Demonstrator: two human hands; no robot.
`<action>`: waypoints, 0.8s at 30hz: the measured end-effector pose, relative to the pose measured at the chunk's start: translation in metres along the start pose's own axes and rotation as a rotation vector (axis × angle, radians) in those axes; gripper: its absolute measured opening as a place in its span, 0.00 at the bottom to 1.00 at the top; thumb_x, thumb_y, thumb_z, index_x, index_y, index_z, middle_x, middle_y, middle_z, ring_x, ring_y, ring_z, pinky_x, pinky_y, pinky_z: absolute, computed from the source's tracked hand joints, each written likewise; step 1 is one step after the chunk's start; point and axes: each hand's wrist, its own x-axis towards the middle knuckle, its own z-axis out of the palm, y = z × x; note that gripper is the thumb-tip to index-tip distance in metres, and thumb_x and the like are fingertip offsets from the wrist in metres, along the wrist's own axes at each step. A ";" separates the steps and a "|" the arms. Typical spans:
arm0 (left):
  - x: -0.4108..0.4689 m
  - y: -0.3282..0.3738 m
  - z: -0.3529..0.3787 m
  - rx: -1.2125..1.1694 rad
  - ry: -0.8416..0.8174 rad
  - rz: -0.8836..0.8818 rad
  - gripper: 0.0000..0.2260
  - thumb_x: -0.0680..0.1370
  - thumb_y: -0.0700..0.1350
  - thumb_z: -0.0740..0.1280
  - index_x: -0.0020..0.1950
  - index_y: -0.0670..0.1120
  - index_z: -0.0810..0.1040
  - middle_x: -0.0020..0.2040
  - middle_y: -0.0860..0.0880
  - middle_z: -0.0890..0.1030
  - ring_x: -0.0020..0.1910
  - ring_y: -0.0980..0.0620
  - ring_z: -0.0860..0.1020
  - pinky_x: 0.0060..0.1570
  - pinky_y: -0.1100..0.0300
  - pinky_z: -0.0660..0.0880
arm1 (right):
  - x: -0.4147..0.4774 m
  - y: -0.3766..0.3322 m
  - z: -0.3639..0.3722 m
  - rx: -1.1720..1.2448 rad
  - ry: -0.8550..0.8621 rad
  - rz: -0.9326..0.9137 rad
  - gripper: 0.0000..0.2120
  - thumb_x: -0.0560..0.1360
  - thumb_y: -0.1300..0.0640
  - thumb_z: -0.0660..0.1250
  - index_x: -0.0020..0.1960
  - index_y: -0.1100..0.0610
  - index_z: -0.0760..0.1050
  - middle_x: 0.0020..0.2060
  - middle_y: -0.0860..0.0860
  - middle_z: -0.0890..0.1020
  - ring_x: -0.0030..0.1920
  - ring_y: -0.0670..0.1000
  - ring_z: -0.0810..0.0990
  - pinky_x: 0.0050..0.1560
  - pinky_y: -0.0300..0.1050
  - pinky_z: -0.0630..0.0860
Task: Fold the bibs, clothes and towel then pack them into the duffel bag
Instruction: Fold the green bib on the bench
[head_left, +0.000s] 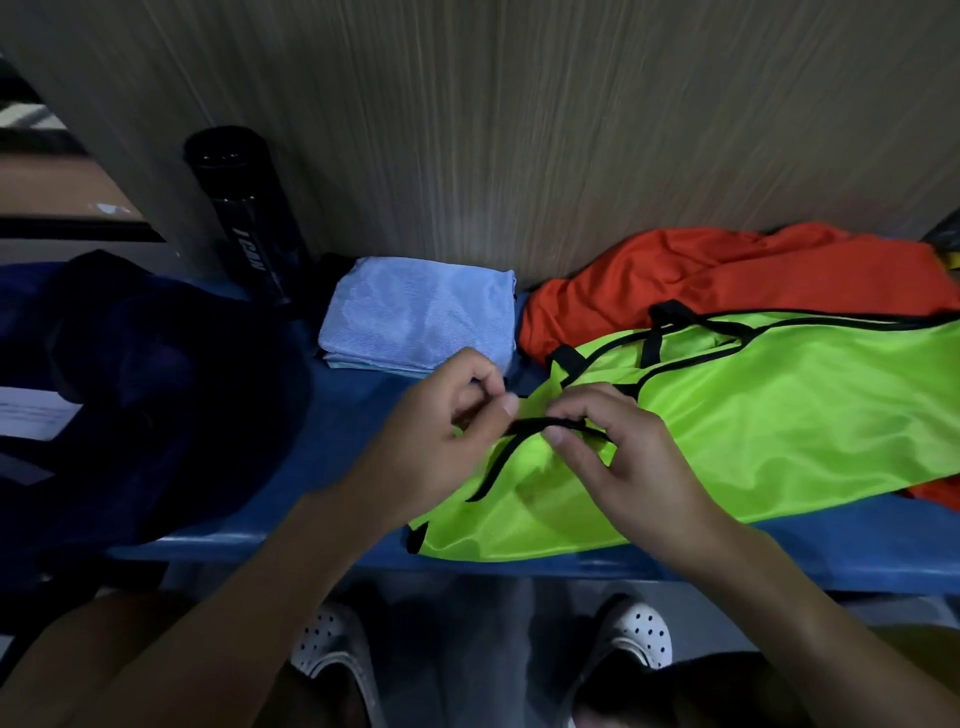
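A neon green bib (753, 415) with black trim lies spread across the blue bench (322, 467). My left hand (441, 431) and my right hand (618, 457) both pinch the bib's black strap at its near left corner, thumbs and fingertips close together. An orange bib (701, 280) lies crumpled behind and partly under the green one. A folded light blue towel (421, 317) sits against the wall at centre. The dark navy duffel bag (130, 395) rests on the left end of the bench.
A black cylindrical bottle (244, 213) stands against the wood-grain wall behind the duffel bag. My feet in white perforated shoes (634, 634) stand on the floor below the bench's front edge. A dark object shows at the far right edge.
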 end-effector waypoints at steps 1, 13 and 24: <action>0.004 -0.005 -0.005 0.054 0.041 -0.012 0.03 0.79 0.46 0.66 0.45 0.50 0.75 0.34 0.50 0.80 0.33 0.47 0.76 0.37 0.50 0.74 | -0.003 0.001 -0.001 -0.033 -0.014 -0.014 0.09 0.77 0.50 0.63 0.49 0.54 0.78 0.45 0.40 0.77 0.50 0.44 0.77 0.54 0.49 0.73; 0.026 -0.050 -0.007 0.581 0.041 -0.281 0.07 0.77 0.45 0.72 0.47 0.42 0.84 0.41 0.47 0.84 0.39 0.52 0.79 0.40 0.59 0.73 | -0.011 -0.003 -0.012 -0.102 -0.026 -0.045 0.12 0.77 0.49 0.63 0.52 0.53 0.81 0.48 0.35 0.78 0.54 0.42 0.76 0.55 0.39 0.72; 0.018 -0.010 -0.027 0.264 0.244 0.011 0.06 0.80 0.34 0.64 0.47 0.44 0.74 0.32 0.46 0.76 0.28 0.51 0.70 0.30 0.56 0.68 | 0.001 -0.017 -0.014 -0.056 0.010 -0.100 0.09 0.78 0.55 0.66 0.51 0.59 0.80 0.44 0.43 0.81 0.49 0.41 0.79 0.51 0.32 0.71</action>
